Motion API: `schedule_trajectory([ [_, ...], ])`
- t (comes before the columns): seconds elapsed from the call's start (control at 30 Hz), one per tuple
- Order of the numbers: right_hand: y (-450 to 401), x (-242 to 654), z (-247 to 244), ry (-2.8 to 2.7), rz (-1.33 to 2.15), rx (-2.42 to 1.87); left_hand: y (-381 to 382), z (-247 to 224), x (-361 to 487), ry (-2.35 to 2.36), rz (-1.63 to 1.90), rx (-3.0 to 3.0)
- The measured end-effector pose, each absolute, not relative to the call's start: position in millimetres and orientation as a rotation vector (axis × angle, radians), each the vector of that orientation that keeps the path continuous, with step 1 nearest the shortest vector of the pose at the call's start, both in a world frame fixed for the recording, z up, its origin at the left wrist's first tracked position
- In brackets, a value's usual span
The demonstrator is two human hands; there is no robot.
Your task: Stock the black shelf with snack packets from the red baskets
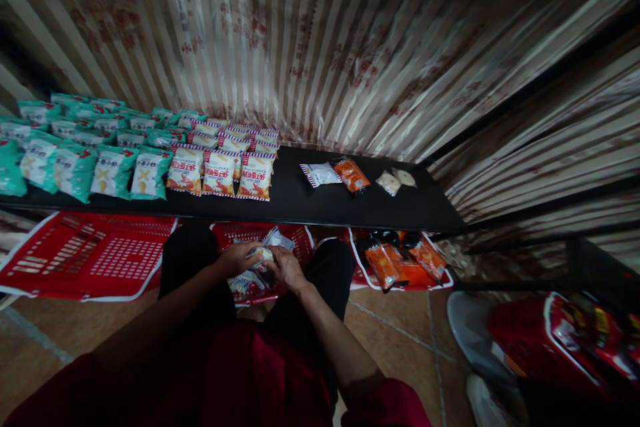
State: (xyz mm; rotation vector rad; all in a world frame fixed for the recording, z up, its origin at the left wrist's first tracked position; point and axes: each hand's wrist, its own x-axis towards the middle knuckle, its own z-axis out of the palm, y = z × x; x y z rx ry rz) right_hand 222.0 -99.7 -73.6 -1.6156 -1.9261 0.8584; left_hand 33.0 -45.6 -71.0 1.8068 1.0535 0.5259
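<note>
Snack packet (261,255), small and pale with a touch of yellow, sits between the person's two hands, just above the middle red basket (303,247) between the knees. The left hand (237,260) has its fingers curled in over the packet's near-left side; the right hand (289,268) closes on it from the other side, thumb and fingers bent inward, so both have hold of it with little gap left. The light is dim and the hands cover much of the wrapper, so its print and exact shape are hard to make out.

It should be light and soft, a thin film bag with some give, probably slick on the outside and with brittle pieces inside. A gentle pinch at the sealed ends would likely suit it better than a squeeze across the belly.

More blue-and-white packets (278,239) lie loose in that basket, below the hands. On the black shelf (320,212) ahead, shrimp-print bags (219,172) stand in rows beside teal bags (150,173); farther right lie a striped-end white packet (323,175) and an orange packet (351,175), touching.
</note>
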Motion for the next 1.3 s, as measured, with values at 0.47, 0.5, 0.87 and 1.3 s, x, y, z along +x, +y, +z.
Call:
schedule_trajectory([
  [0.47,-105,225,-77,-1.549,1.226,-1.528,-23,-67,24,0.964,0.457,1.413],
  [0.5,-105,225,-78,-1.5,1.251,-1.509,-23,-63,24,0.969,0.477,1.382],
  [0.87,-106,223,-73,-1.126,1.398,-1.395,-42,-52,37,0.922,0.657,0.919],
  [1.3,-106,220,-75,-0.911,1.4,-1.385,-55,-55,58,0.925,0.73,0.867],
])
